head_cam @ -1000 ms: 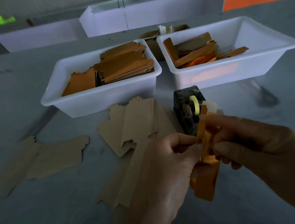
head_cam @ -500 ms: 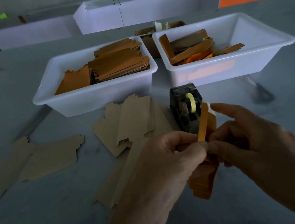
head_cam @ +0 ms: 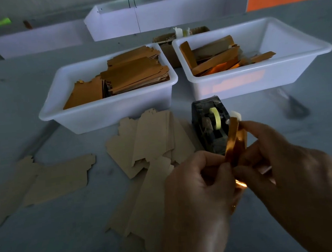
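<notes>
I hold a folded gold-orange cardboard piece (head_cam: 235,140) upright between both hands, just in front of a black tape dispenser (head_cam: 209,126). My left hand (head_cam: 197,187) pinches its lower left edge with thumb and fingers. From the right, my right hand (head_cam: 283,168) grips the piece, fingers curled round its side. A small pale tab (head_cam: 236,115) shows at the piece's top. The lower end of the piece is hidden behind my hands.
Two white tubs stand behind: the left tub (head_cam: 108,114) holds stacked flat orange blanks, the right tub (head_cam: 256,79) holds folded pieces. Flat brown cardboard blanks (head_cam: 150,139) lie loose on the grey table, more (head_cam: 46,181) at the left. White trays (head_cam: 152,15) line the back.
The cardboard piece has been turned more edge-on and raised a little. My hands have closed in on it, the right fingers curling further round its side.
</notes>
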Available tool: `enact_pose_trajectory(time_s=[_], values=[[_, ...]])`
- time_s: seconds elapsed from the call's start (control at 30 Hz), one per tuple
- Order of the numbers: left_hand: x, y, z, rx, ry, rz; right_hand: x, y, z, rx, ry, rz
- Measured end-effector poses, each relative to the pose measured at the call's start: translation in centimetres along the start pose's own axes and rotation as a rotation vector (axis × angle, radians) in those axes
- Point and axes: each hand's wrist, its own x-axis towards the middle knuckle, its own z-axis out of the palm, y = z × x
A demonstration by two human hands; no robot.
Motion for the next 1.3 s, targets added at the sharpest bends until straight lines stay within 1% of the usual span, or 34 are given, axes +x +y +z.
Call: enact_pose_trajectory(time_s=[0.1,0.23,0.3,0.37,0.43,0.5,0.53,0.57,0.6,0.63,0.7,0.77,0.8,0.83,0.9,0.93,0.97,1.0,1.07,1.13,1.17,1.3], values=[[-0.2,-0.1,0.4,0.017,0.042,0.053,0.0,-0.4,0.0,-0.126,0.059,-0.012],[0.0,0.3,-0.9,-0.026,0.047,0.089,0.4,-0.4,-0.7,-0.149,0.117,0.049],[0.1,0.6,-1.4,-0.083,-0.012,0.097,0.6,-0.4,-1.0,-0.002,0.090,0.109],[0.2,0.7,-1.7,-0.112,-0.065,0.070,1.2,-0.4,-1.1,0.291,-0.068,0.177],[0.6,0.4,-2.2,-0.217,-0.091,-0.008,1.7,0.3,-0.7,0.562,-0.211,0.190],[1.0,0.5,-2.8,-0.341,-0.096,-0.127,2.1,0.1,-0.5,0.673,-0.275,0.190],[1.2,0.6,-3.2,-0.336,-0.097,-0.166,2.4,0.0,-0.3,0.687,-0.269,0.181],[1.3,0.7,-3.7,-0.269,-0.095,-0.180,2.8,0.0,-0.1,0.695,-0.251,0.174],[1.5,0.8,-4.1,-0.154,-0.081,-0.171,3.4,0.1,0.1,0.708,-0.222,0.178],[1.7,0.7,-4.6,-0.009,-0.034,-0.136,4.2,0.3,0.2,0.730,-0.194,0.196],[2.0,0.0,-5.7,0.322,0.148,-0.022,6.5,1.1,0.5,0.801,-0.126,0.279],[2.1,-0.6,-6.6,0.704,0.301,0.025,9.9,2.0,0.3,0.944,-0.029,0.366],[2.2,-1.0,-6.9,0.843,0.330,0.020,11.8,2.4,0.0,1.059,0.030,0.402],[2.2,-1.6,-7.4,0.921,0.315,-0.028,13.6,2.6,-0.4,1.190,0.094,0.435],[2.3,-2.6,-8.3,0.961,0.228,-0.200,16.3,3.2,-1.1,1.386,0.237,0.477],[2.4,-3.1,-8.7,0.988,0.159,-0.279,16.9,3.7,-1.2,1.400,0.294,0.473],[2.5,-3.5,-9.1,1.026,0.098,-0.322,17.0,4.1,-1.2,1.358,0.309,0.440],[2.6,-3.9,-9.4,1.053,0.061,-0.334,16.6,4.3,-1.0,1.311,0.284,0.383],[2.8,-4.3,-9.7,1.009,0.032,-0.329,15.0,4.4,-0.2,1.275,0.216,0.293],[3.0,-4.4,-9.6,0.911,0.021,-0.345,13.1,4.3,0.6,1.334,0.194,0.329],[3.1,-4.5,-9.4,0.885,0.021,-0.349,12.3,4.1,1.0,1.324,0.185,0.355],[3.3,-4.1,-9.5,0.852,0.049,-0.261,10.3,3.3,1.6,1.172,0.111,0.407]])
